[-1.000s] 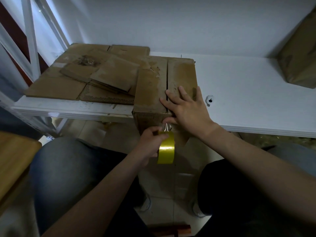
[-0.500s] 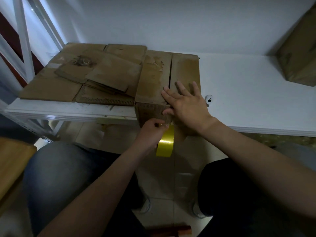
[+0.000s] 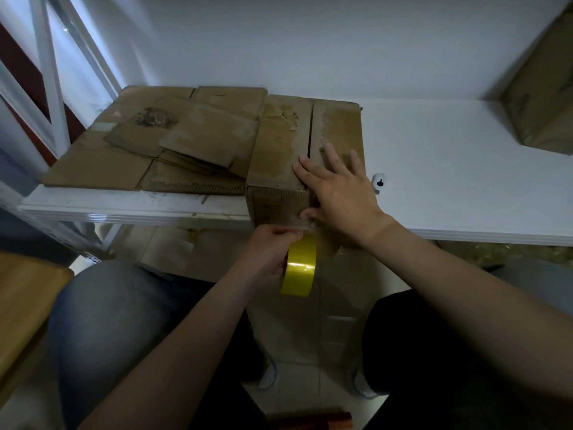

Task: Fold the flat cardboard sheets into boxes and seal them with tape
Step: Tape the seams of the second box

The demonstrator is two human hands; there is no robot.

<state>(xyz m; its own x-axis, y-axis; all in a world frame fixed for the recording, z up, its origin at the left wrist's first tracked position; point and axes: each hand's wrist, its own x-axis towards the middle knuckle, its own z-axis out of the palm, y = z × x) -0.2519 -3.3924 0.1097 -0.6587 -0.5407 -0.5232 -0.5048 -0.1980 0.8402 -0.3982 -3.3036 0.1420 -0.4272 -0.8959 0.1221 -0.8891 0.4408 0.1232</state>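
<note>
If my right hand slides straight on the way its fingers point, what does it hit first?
Your right hand lies flat on the box, fingers aimed along its top. Nothing stands on that stretch; beyond the far edge the white wall looks first, though depth is unclear.

Storeroom: white metal shelving [image 3: 449,231] stacked with flattened cardboard [image 3: 173,150].

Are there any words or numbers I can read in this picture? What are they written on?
No words or numbers can be read here.
Box: faint dark marks on its front side, too blurred to read.
Flat cardboard sheets: only stains, no print shows.
Yellow tape roll: plain, no label in view.
Small white thing on the shelf: one black mark, not a clear letter.
</note>
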